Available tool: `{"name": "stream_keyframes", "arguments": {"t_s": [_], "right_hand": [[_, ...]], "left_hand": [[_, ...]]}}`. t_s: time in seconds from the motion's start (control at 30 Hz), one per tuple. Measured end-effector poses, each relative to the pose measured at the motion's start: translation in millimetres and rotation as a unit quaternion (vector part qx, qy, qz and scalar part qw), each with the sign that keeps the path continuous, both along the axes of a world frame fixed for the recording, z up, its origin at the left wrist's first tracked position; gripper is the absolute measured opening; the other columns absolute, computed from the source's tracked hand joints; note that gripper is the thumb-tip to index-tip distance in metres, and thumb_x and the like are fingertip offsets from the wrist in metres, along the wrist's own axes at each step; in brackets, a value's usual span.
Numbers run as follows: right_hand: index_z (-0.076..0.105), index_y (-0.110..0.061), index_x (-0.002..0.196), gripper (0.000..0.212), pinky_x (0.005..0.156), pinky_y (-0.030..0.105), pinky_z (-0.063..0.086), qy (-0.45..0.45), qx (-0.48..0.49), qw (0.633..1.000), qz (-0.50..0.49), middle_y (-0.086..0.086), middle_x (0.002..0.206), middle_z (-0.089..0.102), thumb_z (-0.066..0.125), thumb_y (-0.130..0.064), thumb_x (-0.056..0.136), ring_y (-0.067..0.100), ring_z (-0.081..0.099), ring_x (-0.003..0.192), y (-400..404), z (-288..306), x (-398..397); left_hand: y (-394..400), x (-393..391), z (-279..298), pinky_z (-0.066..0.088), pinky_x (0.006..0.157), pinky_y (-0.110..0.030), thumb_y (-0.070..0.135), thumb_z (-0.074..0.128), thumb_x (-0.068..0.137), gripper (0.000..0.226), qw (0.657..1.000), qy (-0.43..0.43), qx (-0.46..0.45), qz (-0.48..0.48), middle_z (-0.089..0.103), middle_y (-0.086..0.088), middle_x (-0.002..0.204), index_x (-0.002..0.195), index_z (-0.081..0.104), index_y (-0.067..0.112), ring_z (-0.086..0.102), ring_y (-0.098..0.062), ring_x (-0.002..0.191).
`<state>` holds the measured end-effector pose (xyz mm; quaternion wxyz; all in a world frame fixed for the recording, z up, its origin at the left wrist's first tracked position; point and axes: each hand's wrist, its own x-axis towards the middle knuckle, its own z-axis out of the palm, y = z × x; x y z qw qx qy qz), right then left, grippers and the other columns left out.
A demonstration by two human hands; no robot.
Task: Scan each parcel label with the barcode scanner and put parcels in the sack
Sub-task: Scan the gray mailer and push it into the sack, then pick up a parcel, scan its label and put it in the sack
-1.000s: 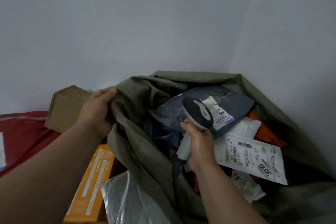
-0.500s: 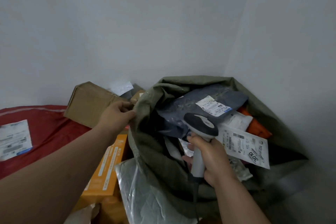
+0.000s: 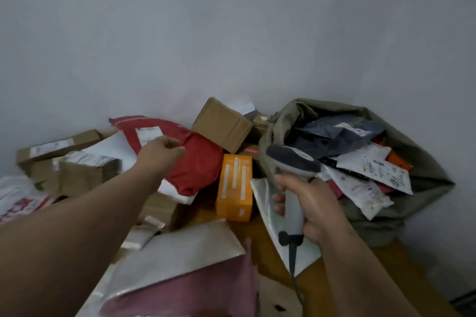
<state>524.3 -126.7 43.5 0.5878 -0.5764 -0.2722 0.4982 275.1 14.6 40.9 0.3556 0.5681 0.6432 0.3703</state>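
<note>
My right hand (image 3: 307,203) grips the grey barcode scanner (image 3: 292,162) by its handle, head pointing left, just in front of the olive sack (image 3: 425,162). The sack stands at the right against the wall, stuffed with parcels: a dark blue bag (image 3: 332,134) on top and white labelled mailers (image 3: 373,170). My left hand (image 3: 161,149) hovers over the red parcel bag (image 3: 201,162) with loosely curled fingers, holding nothing. A white label (image 3: 148,134) lies on the red bag beside that hand.
An orange box (image 3: 234,185) stands between the red bag and the sack. Brown cartons (image 3: 221,123) lie behind and at the left (image 3: 59,147). A silver-and-pink mailer (image 3: 180,273) lies near me on the wooden table (image 3: 334,288). Walls close off the back and right.
My left hand has let go of the sack's rim and swung left over the red bag. My right hand drew the scanner out of the sack toward me. The view turned left.
</note>
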Motion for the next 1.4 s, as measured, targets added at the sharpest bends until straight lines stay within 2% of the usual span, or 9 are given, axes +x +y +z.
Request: {"name": "stream_keyframes", "arguments": {"t_s": [0.13,0.27,0.43,0.73,0.83,0.97,1.1,1.27,1.4], "right_hand": [[0.070,-0.003,0.092,0.018,0.064,0.040,0.056,-0.016,-0.031,0.999,0.029,0.009,0.071,0.066,0.077,-0.015,0.083,0.022,0.066,0.062,-12,-15,-57],[0.067,-0.003,0.091,0.015,0.052,0.030,0.053,-0.006,-0.057,0.997,0.043,0.010,0.073,0.064,0.075,-0.014,0.085,0.016,0.064,0.059,-16,-38,-98],[0.068,-0.006,0.103,0.022,0.057,0.031,0.053,-0.006,-0.081,0.994,0.068,0.007,0.083,0.065,0.076,-0.014,0.084,0.021,0.065,0.073,-8,-65,-126],[0.071,-0.008,0.100,0.020,0.060,0.032,0.054,-0.022,-0.120,0.988,0.089,0.009,0.083,0.067,0.078,-0.016,0.083,0.021,0.066,0.075,16,-90,-129],[0.071,-0.009,0.101,0.021,0.060,0.032,0.054,-0.020,-0.125,0.987,0.100,0.008,0.085,0.068,0.078,-0.016,0.082,0.021,0.066,0.076,21,-96,-129],[0.072,-0.010,0.099,0.018,0.059,0.033,0.053,-0.031,-0.124,0.988,0.090,0.006,0.087,0.071,0.078,-0.015,0.083,0.020,0.066,0.074,22,-97,-128],[0.073,-0.009,0.095,0.013,0.063,0.038,0.052,-0.043,-0.090,0.994,0.049,0.010,0.077,0.070,0.077,-0.013,0.083,0.019,0.064,0.067,24,-79,-120],[0.070,-0.007,0.094,0.010,0.057,0.035,0.050,-0.028,-0.055,0.998,-0.028,0.005,0.073,0.066,0.074,-0.010,0.085,0.017,0.062,0.066,8,-56,-126],[0.068,-0.010,0.095,0.011,0.058,0.035,0.051,-0.041,-0.044,0.997,-0.041,0.005,0.077,0.065,0.074,-0.007,0.085,0.020,0.061,0.072,-12,-39,-167]], "left_hand": [[-34,-65,-17,0.051,0.085,-0.035,0.028,0.068,0.091,0.026,0.998,0.047,-0.020,-0.026,0.066,-0.006,0.108,0.115,0.065,0.017,0.063,-0.024,0.098],[-66,-92,-52,0.048,0.082,-0.029,0.032,0.072,0.088,0.036,0.984,0.125,-0.079,-0.102,0.066,-0.004,0.107,0.118,0.065,0.014,0.063,-0.020,0.098],[-87,-101,-95,0.048,0.083,-0.027,0.039,0.077,0.082,0.047,0.951,0.212,-0.133,-0.180,0.066,-0.001,0.113,0.122,0.062,0.020,0.061,-0.015,0.098],[-95,-84,-152,0.030,0.115,-0.041,0.062,0.074,0.072,0.100,0.872,0.355,-0.184,-0.282,0.024,0.003,0.160,0.154,0.023,0.037,0.028,-0.023,0.145],[-96,-78,-165,0.029,0.116,-0.041,0.059,0.066,0.079,0.090,0.852,0.386,-0.157,-0.315,0.024,0.004,0.161,0.154,0.022,0.038,0.026,-0.020,0.146],[-90,-83,-164,0.041,0.107,-0.030,0.040,0.056,0.093,0.056,0.899,0.343,-0.083,-0.261,0.044,0.009,0.152,0.148,0.041,0.039,0.046,-0.015,0.134],[-71,-105,-125,0.052,0.082,-0.032,0.035,0.058,0.096,0.030,0.938,0.295,-0.049,-0.175,0.071,0.002,0.115,0.126,0.065,0.035,0.065,-0.019,0.100],[-61,-142,-63,0.039,0.055,-0.022,0.028,0.058,0.099,0.022,0.954,0.232,-0.060,-0.179,0.060,0.006,0.069,0.078,0.064,0.029,0.054,-0.008,0.064],[-75,-181,-29,0.057,0.078,-0.039,0.023,0.061,0.097,0.006,0.991,-0.025,-0.071,-0.111,0.072,-0.002,0.091,0.099,0.066,0.025,0.069,-0.024,0.083]]}}
